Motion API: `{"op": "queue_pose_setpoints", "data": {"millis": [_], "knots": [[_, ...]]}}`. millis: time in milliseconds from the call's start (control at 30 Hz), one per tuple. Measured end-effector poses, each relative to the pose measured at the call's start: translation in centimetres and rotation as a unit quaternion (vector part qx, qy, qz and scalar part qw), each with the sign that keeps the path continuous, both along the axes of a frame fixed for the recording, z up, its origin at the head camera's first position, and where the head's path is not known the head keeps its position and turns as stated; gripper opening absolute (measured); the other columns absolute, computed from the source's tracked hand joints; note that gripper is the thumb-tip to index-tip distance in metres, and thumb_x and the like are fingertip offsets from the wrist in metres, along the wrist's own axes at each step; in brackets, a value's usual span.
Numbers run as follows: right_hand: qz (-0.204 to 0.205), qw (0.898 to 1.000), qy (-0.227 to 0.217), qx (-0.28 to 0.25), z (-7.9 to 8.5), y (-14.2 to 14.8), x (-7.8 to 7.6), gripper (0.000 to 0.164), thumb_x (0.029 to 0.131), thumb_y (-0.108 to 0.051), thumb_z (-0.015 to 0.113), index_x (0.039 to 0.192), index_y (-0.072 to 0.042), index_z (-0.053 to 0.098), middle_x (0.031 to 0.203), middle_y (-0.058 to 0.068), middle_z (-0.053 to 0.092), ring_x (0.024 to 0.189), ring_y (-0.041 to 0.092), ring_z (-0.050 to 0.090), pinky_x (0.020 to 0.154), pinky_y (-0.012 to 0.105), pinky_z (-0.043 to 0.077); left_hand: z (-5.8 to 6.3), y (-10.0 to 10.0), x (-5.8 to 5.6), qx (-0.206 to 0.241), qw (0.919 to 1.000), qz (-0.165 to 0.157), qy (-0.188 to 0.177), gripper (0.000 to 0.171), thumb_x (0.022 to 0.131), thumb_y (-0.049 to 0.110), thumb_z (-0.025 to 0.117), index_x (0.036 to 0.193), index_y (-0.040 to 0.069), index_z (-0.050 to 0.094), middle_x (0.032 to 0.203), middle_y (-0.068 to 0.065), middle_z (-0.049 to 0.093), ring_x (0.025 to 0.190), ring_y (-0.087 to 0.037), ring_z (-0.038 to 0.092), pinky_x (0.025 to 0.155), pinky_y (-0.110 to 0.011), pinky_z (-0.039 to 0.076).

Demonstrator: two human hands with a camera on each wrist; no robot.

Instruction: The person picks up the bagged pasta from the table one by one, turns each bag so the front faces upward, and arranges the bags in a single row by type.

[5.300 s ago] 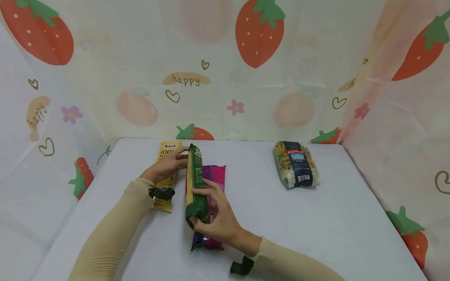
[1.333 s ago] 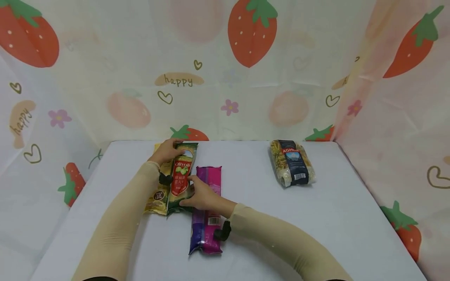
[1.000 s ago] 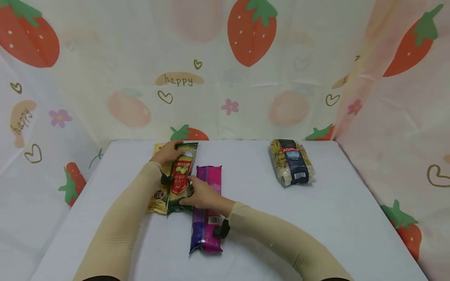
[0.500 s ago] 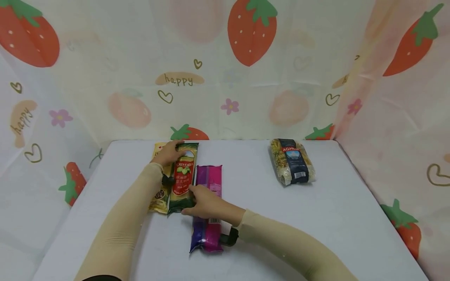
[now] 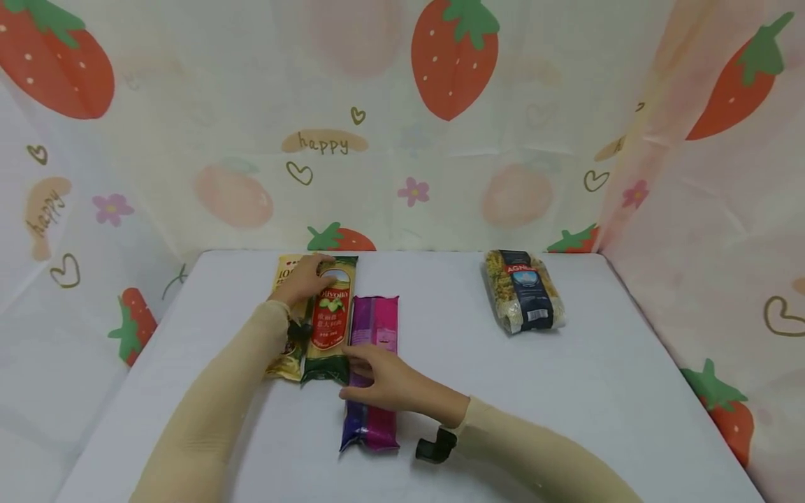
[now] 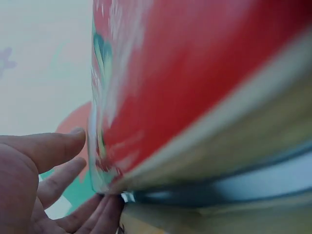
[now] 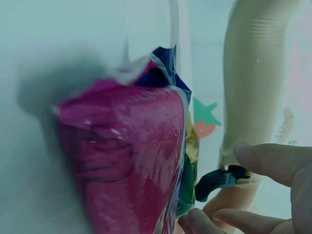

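A green and gold pasta packet (image 5: 329,328) with a red label lies flat between a yellow packet (image 5: 286,365) and a purple-pink packet (image 5: 374,422). My left hand (image 5: 305,281) rests at the far end of the pasta packet, covering part of the yellow one. In the left wrist view its thumb (image 6: 53,145) stands beside the packet's end, and the fingertips reach the packet's lower edge. Over the purple-pink packet hovers my right hand (image 5: 393,381), its thumb and fingers apart with nothing between them, fingertips close to the pasta packet's near right corner.
A clear bag of pasta (image 5: 525,290) with a dark blue label lies at the back right of the white table (image 5: 503,405). Strawberry-print cloth (image 5: 453,161) hangs behind the table and along both sides.
The pasta packet, earlier held on edge above the purple-pink one, now lies flat beside the yellow packet. My right hand has let go and drawn back to the right and nearer; my left stays.
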State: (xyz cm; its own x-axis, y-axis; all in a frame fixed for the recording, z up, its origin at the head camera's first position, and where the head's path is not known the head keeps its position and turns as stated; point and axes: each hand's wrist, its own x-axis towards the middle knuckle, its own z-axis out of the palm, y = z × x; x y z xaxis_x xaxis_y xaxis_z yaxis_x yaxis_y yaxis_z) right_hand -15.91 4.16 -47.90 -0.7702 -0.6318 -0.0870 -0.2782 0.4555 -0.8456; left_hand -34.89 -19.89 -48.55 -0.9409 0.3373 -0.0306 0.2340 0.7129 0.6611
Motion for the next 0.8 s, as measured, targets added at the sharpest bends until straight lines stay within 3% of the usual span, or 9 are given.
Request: {"op": "queue_pose_setpoints", "data": {"millis": [133,200,400,600,800], "knots": [[-0.003,1.000,0.007,-0.028,-0.2,1.2,0.8,0.069,0.102,-0.025,0.078,0.160,-0.004,0.047,0.160,0.015,0.052,0.141,0.031,0.059,0.107,0.028,0.054,0.0,0.5,1.1,0.001,1.0000,-0.002,0.000,0.051,0.112,0.019,0.056,0.157,-0.005,0.049,0.167,-0.032,0.032,0.154,-0.049,0.030,0.121,-0.065,0.036],[-0.007,1.000,0.011,-0.027,-0.2,1.9,1.3,0.068,0.103,-0.026,0.077,0.161,-0.005,0.047,0.159,0.015,0.052,0.141,0.031,0.060,0.108,0.031,0.054,0.2,0.9,1.7,-0.001,0.9999,-0.008,0.012,0.050,0.112,0.019,0.057,0.155,-0.005,0.051,0.165,-0.032,0.035,0.155,-0.049,0.029,0.122,-0.066,0.034],[-0.015,0.999,0.052,0.000,-0.3,3.5,2.7,0.069,0.103,-0.031,0.076,0.162,-0.011,0.046,0.159,0.009,0.052,0.143,0.027,0.056,0.116,0.041,0.049,0.8,2.7,3.2,-0.022,0.9961,-0.069,0.051,0.048,0.111,0.016,0.061,0.152,-0.007,0.053,0.154,-0.029,0.054,0.141,-0.046,0.053,0.117,-0.059,0.045],[-0.017,0.997,0.069,0.023,-0.6,4.4,3.6,0.076,0.101,-0.040,0.077,0.164,-0.013,0.043,0.161,0.005,0.050,0.145,0.023,0.052,0.119,0.048,0.046,0.8,4.1,4.9,-0.054,0.9912,-0.119,0.023,0.052,0.111,0.022,0.063,0.154,-0.006,0.051,0.147,-0.027,0.059,0.131,-0.042,0.059,0.115,-0.057,0.047],[-0.023,0.996,0.076,0.031,-1.2,5.1,4.3,0.085,0.099,-0.042,0.080,0.167,-0.011,0.039,0.166,0.007,0.045,0.151,0.025,0.045,0.123,0.051,0.041,0.3,4.5,5.7,-0.082,0.9879,-0.132,0.001,0.065,0.109,0.032,0.067,0.158,-0.005,0.047,0.157,-0.027,0.052,0.150,-0.045,0.045,0.124,-0.058,0.036]]}}
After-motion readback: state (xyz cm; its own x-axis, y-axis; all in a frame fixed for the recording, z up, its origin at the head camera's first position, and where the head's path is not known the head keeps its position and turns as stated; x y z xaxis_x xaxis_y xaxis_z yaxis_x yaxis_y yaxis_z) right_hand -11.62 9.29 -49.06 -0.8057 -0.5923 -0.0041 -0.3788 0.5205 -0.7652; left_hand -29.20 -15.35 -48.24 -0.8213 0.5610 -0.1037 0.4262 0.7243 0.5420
